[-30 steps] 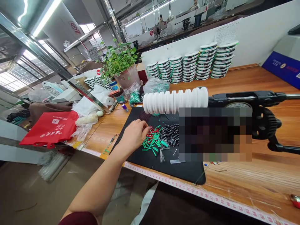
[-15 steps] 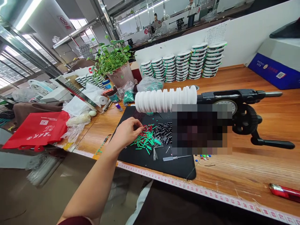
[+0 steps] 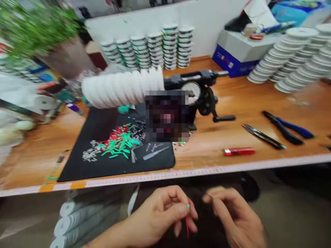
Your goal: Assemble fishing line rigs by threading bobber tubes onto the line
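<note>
In front of the table edge, low in the view, both hands are raised side by side, a short gap apart. My left hand [image 3: 168, 212] is closed in a pinch on a small red strand [image 3: 187, 225] with a green tip showing by the thumb. The fingers of my right hand [image 3: 236, 218] are also pinched; a thin dark line seems to stick out at the fingertips, but blur hides what it is. On the black mat [image 3: 100, 168] lie loose green tubes [image 3: 119, 146], red pieces [image 3: 121, 131], black pieces [image 3: 138, 129] and small silvery metal bits [image 3: 90, 151].
Behind the mat a hand-cranked winder [image 3: 207, 100] carries a row of white spools [image 3: 121, 88]. Scissors-like snips [image 3: 263, 136], pliers [image 3: 287, 127] and a red-handled cutter [image 3: 239, 151] lie on the right. Stacked spools [image 3: 170, 46] and a potted plant [image 3: 67, 58] stand at the back.
My left hand has left the pile on the mat and come toward me, off the table edge. My right hand has come into view. The view has turned to the right.
</note>
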Tool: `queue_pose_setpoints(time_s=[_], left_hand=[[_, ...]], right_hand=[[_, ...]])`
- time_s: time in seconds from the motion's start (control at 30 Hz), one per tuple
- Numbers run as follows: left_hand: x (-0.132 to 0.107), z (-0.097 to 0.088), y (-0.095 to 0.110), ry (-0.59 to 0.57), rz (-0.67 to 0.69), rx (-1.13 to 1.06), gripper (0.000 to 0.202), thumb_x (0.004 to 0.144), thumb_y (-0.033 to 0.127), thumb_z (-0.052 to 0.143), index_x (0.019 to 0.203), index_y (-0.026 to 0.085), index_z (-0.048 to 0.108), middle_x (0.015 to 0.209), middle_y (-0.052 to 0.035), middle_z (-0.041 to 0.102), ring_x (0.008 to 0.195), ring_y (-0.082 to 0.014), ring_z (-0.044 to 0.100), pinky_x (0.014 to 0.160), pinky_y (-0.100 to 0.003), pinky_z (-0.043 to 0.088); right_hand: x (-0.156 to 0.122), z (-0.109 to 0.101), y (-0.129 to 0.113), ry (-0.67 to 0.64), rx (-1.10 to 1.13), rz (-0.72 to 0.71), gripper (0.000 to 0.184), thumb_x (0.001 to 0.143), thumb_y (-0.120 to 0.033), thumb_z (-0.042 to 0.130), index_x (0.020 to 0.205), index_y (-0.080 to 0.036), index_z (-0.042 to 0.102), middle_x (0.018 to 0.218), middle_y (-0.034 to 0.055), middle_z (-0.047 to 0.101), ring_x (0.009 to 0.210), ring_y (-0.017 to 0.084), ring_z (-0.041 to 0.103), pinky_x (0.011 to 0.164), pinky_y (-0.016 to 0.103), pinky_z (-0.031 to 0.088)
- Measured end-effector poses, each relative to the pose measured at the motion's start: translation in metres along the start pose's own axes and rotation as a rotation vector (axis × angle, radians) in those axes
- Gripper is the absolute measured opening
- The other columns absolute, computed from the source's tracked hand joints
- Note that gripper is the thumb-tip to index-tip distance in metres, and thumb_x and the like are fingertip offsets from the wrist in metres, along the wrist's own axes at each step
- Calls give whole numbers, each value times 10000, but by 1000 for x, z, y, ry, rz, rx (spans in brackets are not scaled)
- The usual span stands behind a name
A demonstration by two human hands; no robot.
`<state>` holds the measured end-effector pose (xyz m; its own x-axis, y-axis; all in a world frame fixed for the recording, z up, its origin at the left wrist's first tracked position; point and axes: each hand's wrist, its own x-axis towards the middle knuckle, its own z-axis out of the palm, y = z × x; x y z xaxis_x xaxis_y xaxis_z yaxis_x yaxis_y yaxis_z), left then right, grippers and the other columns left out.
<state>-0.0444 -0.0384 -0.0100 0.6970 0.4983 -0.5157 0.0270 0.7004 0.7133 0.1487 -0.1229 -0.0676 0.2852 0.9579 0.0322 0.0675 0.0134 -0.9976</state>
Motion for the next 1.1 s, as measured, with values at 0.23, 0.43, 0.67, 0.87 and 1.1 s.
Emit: queue_pose_setpoints(time_s=[0.23, 0.43, 0.67, 0.87, 1.1], left_hand=[[47, 25, -48, -20, -124, -358, 456, 713, 485, 861, 785, 119, 599, 679, 2, 601, 567, -62, 578, 513, -148, 388], [52, 30, -41, -26, -173, -310, 469, 662, 488, 886, 759, 107, 631, 615, 0, 605, 525, -57, 562, 514, -147, 384], [60, 26, -42, -11, -93, -79, 468, 656, 512, 875, 766, 104, 675, 577, -12, 625, 516, -87, 565, 530, -193, 415], [60, 28, -51, 110, -4, -100, 379, 748, 483, 824, 795, 136, 677, 729, -36, 684, 655, -104, 586, 632, -211, 454], [61, 31, -62, 215, 39, -161, 332, 716, 435, 860, 758, 139, 716, 770, -18, 651, 698, -107, 537, 712, -238, 444]], right_hand=[[0, 0, 0, -17, -145, -183, 125, 983, -133, 552, 966, -235, 623, 914, 8, 691, 862, 126, 686, 785, 203, 564], [2, -7, 4, 13, -254, -425, 224, 918, 4, 558, 1028, -181, 623, 891, 35, 649, 809, 137, 649, 726, 239, 558], [-1, -13, 12, 62, -295, -403, 189, 916, -3, 576, 979, -177, 613, 855, 31, 647, 769, 136, 647, 687, 243, 553], [-18, -15, 25, 176, -302, -357, 192, 909, 1, 578, 971, -178, 610, 904, 46, 660, 845, 159, 658, 731, 285, 554], [-16, -11, 20, 82, -484, -527, 197, 891, 26, 582, 976, -149, 616, 857, 44, 674, 810, 159, 650, 795, 345, 503]])
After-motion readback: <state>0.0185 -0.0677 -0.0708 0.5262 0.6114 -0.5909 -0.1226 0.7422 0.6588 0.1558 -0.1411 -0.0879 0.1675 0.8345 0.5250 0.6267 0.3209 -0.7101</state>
